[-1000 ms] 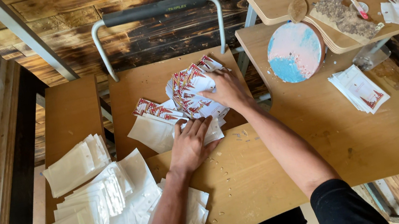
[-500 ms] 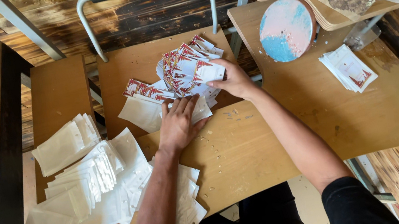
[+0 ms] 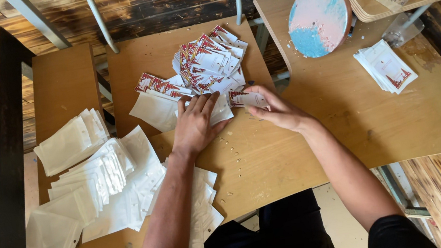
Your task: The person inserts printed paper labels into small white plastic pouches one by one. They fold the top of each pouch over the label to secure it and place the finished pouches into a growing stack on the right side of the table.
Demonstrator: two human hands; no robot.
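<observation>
I take the round blue-and-pink disc (image 3: 319, 19) as my landmark. Largest is the wooden desk (image 3: 350, 134) beneath it. Well left of the disc lies a broad spread of plain pale sachets (image 3: 95, 183); nearer, just left of it, a fan of red-and-white printed packets (image 3: 210, 61). My left hand (image 3: 196, 126) lies flat, fingers spread, on the packets. My right hand (image 3: 277, 111) pinches one packet (image 3: 247, 98) below and left of the disc. It looks light, thin and floppy, likely slick; I'd grip an edge.
</observation>
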